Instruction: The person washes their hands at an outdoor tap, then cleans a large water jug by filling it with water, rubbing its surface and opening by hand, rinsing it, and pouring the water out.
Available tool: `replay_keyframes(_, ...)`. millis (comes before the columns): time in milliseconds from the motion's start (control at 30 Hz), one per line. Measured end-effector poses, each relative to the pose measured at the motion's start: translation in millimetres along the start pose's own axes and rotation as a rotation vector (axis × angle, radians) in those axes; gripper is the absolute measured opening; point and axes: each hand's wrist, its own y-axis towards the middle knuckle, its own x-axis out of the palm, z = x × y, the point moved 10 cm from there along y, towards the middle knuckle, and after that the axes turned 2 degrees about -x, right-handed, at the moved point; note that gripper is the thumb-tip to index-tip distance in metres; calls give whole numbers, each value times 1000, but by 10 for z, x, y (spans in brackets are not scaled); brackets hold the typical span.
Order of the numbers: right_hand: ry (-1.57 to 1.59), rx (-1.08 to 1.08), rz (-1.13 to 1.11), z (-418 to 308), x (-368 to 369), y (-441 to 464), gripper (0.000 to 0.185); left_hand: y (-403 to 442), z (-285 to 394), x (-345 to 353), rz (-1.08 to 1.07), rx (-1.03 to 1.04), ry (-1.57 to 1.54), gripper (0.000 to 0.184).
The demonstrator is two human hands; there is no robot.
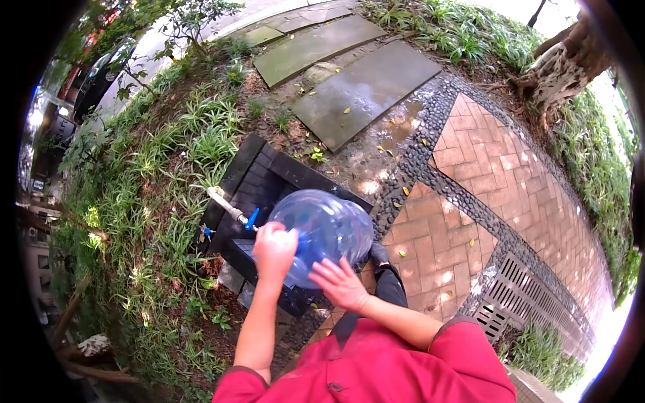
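A large clear-blue plastic water jug (329, 218) is tilted over a dark tiled basin (259, 164), with its neck toward my left hand. My left hand (274, 252) is closed at the jug's neck, its fingers curled and partly hidden. Against the jug's near side lies my right hand (341, 285), fingers stretched and spread. Just beyond my left hand is a tap with a blue lever (251, 219), fixed to a pale pipe (223, 201). Whether any water is in the jug I cannot tell.
A second small tap (205, 233) sits at the basin's left side. Wet stone slabs (366, 91) and a pebble-edged brick path (437, 228) lie beyond and to the right. A metal drain grate (514, 289) is at right. Grassy plants (161, 168) border the left.
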Motion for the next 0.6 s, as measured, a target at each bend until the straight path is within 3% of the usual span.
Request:
replay_keyframes(33, -57, 29, 108, 134, -197, 80, 54, -87, -49, -160, 21, 16, -14, 26)
replay_keyframes(100, 153, 89, 115, 366, -345, 254, 50, -303, -565, -292, 31, -37, -83, 24)
replay_keyframes(233, 411, -53, 83, 342, -156, 436, 46, -837, -1274, -538, -98, -75, -229, 30)
replay_keyframes(367, 577, -92, 82, 203, 128, 495, 40, -1190, -1654, -607, -306, -355, -276, 43)
replay_keyframes(467, 1002, 185, 134, 510, 434, 599, 40, -1354, -1842, -579, -328, -547, -381, 48)
replay_keyframes(567, 497, 150, -48, 542, 625, 715, 38, -1506, -2029, -596, -291, -580, -415, 50)
replay_keyframes(600, 580, 341, -81, 854, 811, 668, 39, -1573, -2095, -612, -274, -561, -410, 50)
